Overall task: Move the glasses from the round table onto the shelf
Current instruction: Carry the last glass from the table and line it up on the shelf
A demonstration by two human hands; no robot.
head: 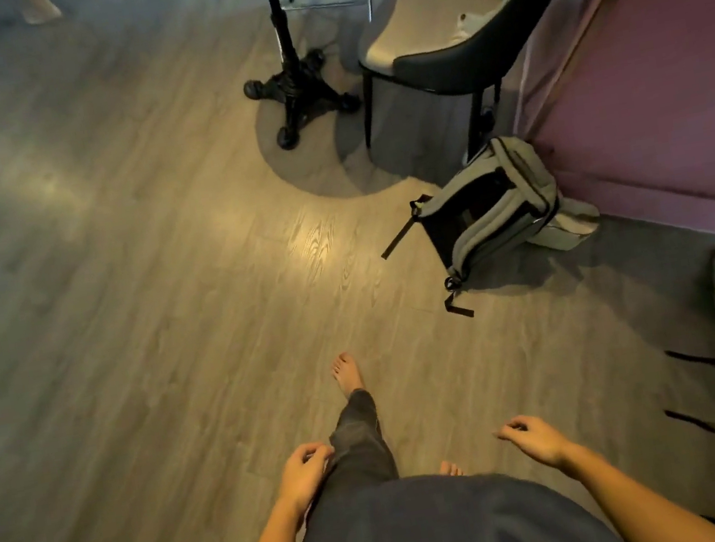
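Wooden floor (118, 308) underfoot — both hands hang loosely curled, holding nothing: left hand (303, 471), right hand (534, 439). Grey backpack (491, 207) lies at two o'clock.

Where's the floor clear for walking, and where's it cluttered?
Bare floor runs left of the black pedestal base and ahead of the feet. Crowded right: chair, backpack against the pink wall.
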